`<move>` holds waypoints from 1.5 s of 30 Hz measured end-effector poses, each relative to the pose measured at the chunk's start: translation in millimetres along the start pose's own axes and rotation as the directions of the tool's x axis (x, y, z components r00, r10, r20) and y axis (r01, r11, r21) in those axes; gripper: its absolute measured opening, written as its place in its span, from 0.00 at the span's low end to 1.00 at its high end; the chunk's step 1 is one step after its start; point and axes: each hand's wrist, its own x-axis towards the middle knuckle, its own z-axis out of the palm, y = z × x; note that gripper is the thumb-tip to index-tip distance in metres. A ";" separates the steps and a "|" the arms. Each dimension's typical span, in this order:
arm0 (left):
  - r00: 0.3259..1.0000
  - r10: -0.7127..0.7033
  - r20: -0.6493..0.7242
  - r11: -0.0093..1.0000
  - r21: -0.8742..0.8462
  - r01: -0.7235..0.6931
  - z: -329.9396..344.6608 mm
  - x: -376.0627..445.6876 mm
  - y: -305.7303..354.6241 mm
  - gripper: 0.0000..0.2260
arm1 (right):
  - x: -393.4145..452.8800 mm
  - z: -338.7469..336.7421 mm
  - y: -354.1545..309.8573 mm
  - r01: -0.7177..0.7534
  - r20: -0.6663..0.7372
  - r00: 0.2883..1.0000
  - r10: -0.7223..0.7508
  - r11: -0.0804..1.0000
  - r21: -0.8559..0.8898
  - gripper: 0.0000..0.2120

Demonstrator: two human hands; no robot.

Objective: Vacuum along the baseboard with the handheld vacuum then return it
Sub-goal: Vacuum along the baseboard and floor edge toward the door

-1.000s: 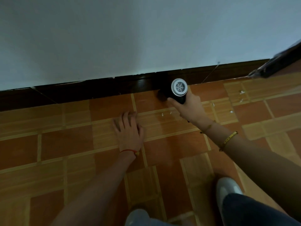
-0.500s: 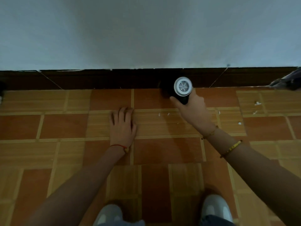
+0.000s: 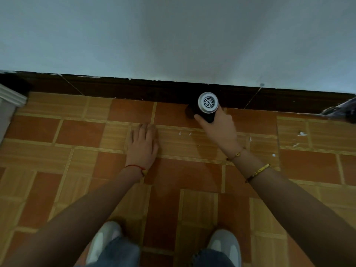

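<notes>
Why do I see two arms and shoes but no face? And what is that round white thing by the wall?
The camera sits on the person's head and looks down, so you see only their own arms and shoes. The round white thing is the back end of a handheld vacuum. The right hand grips it, and its front end points at the dark baseboard where wall meets floor. The left hand rests flat on the tiled floor. Little white scraps lie on the tiles, some between the hands and some further right. A grey shape at the right edge is too blurry to name.
</notes>
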 end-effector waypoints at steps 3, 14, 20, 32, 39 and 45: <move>0.999 -0.052 -0.007 0.999 -0.016 0.052 -6.2 -2.9 12.8 0.24 | -3.1 -7.9 -0.8 -0.033 -0.036 0.999 0.033 0.999 0.002 0.32; 0.982 -0.178 -0.068 0.979 -0.115 0.170 41.9 -17.3 32.3 0.23 | 3.7 -12.6 13.5 0.081 0.088 0.993 -0.081 0.997 0.002 0.31; 0.972 -0.178 -0.152 0.976 -0.151 0.155 49.9 -17.5 30.5 0.22 | -2.4 -14.8 15.6 0.131 0.285 0.951 -0.121 0.991 -0.018 0.27; 0.972 -0.169 -0.161 0.981 -0.123 0.150 50.4 -18.6 28.9 0.22 | -11.4 -24.2 15.3 0.101 0.287 0.954 -0.082 0.994 -0.050 0.30; 0.973 -0.173 -0.153 0.979 -0.136 0.153 50.7 -18.2 28.8 0.22 | -16.2 -30.8 15.0 0.115 0.258 0.962 -0.087 0.989 -0.097 0.28; 0.971 -0.176 -0.162 0.980 -0.121 0.157 51.0 -18.7 27.7 0.22 | -13.0 -25.8 17.3 0.085 0.213 0.974 -0.076 0.996 -0.031 0.22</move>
